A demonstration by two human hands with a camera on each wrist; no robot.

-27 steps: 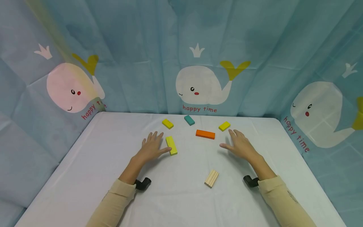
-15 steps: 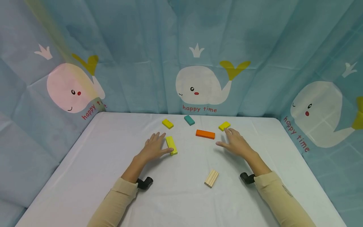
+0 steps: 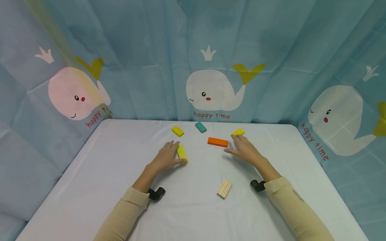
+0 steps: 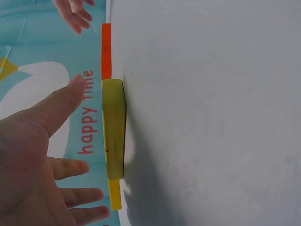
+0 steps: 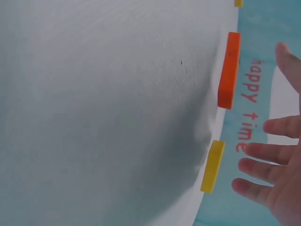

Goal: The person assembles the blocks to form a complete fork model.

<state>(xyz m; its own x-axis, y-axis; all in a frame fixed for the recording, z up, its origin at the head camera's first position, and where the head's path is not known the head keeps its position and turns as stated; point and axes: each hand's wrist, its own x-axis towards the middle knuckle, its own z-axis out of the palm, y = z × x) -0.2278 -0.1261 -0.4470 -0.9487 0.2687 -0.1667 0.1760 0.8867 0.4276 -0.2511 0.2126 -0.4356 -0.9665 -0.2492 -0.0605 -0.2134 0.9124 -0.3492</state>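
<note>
My left hand point(image 3: 166, 157) is spread with thumb and fingers apart over the left end of a long yellow block point(image 3: 182, 153); its thumb overlaps the block's near end in the head view. In the left wrist view that yellow block point(image 4: 114, 129) lies in front of the open palm. My right hand point(image 3: 245, 150) hovers with fingers spread, its thumb close to the right end of an orange block point(image 3: 218, 142). Its fingertips overlap a short yellow block point(image 3: 239, 132) in the head view. Neither hand holds anything. The right wrist view shows the orange block point(image 5: 229, 70) beyond the fingers.
Another short yellow block point(image 3: 178, 131) and a teal block point(image 3: 200, 127) lie near the table's back edge. A pale wooden grooved block point(image 3: 224, 189) lies nearer the front. A blue curtain point(image 3: 150, 60) with printed whales hangs behind the white-covered table point(image 3: 193, 214).
My right hand has moved left, toward the orange block and over the short yellow one. My left hand has shifted slightly right, closer around the long yellow block. The blocks stay in place.
</note>
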